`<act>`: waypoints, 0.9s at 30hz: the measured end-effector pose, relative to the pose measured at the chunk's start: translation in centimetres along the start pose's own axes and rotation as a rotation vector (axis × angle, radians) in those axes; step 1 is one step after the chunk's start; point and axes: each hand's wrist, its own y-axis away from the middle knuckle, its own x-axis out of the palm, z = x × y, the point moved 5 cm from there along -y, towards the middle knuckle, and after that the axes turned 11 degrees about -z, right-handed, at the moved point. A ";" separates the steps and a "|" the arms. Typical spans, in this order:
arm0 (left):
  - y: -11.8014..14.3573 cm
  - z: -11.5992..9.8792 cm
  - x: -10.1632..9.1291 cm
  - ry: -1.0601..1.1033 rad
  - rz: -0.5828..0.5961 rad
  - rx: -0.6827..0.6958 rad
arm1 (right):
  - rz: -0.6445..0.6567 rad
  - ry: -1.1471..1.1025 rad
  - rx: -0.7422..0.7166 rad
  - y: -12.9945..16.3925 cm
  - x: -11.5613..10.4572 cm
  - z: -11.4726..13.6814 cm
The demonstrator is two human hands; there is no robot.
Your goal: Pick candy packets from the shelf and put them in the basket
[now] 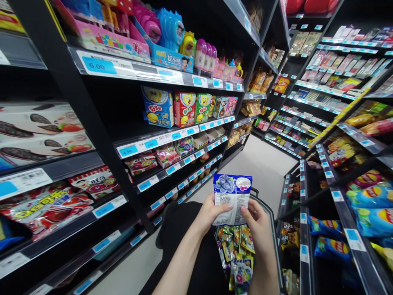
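Between my two hands is a blue and white candy packet (232, 200) with blueberries printed on its top. My left hand (211, 213) grips its left edge, the thumb lying across the printed panel. At its right edge my right hand (255, 215) pinches it, thumb on the face toward me. The packet is upright, with its small print facing me. Below it a basket (274, 233) holds several candy packets (236, 246), mostly green, yellow and orange. Near the basket's front lies a blue and white packet (243, 272). My right forearm hides part of the basket.
On the left, a black shelf (129, 149) holds cartoon snack boxes (184, 108), candy toys (173, 30) and bagged gummies (49, 205). Chip bags (331, 248) fill racks close on the right. Pale floor (259, 157) runs ahead to a stationery shelf (334, 69).
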 end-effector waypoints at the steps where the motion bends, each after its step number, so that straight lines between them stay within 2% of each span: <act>1: 0.0 0.0 0.0 -0.007 0.005 0.004 | 0.000 -0.003 0.005 0.0 0.0 0.0; 11: -0.3 0.3 -0.2 -0.081 0.016 0.041 | -0.053 0.003 -0.002 -0.1 -0.3 0.0; 13: -0.3 0.1 -0.1 -0.142 -0.017 0.130 | -0.129 0.019 -0.030 -0.2 -0.5 0.1; 17: 0.7 -0.4 0.5 -0.376 -0.204 0.459 | -0.397 0.073 -0.101 -0.1 -1.1 0.2; 19: 1.4 0.0 1.3 -0.496 -0.227 0.540 | -0.504 0.093 -0.125 0.1 -1.2 0.1; 21: 1.9 0.8 2.3 -0.544 -0.148 0.539 | -0.574 0.111 -0.144 0.3 -1.2 0.0; 23: 2.3 1.4 2.9 -0.473 -0.066 0.498 | -0.602 0.114 -0.159 0.4 -1.2 0.1; 25: 2.4 1.6 3.1 -0.346 -0.007 0.450 | -0.528 0.151 -0.213 0.6 -1.0 0.6; 27: 2.2 1.7 3.0 -0.210 0.072 0.354 | -0.366 0.242 -0.302 0.8 -0.5 1.5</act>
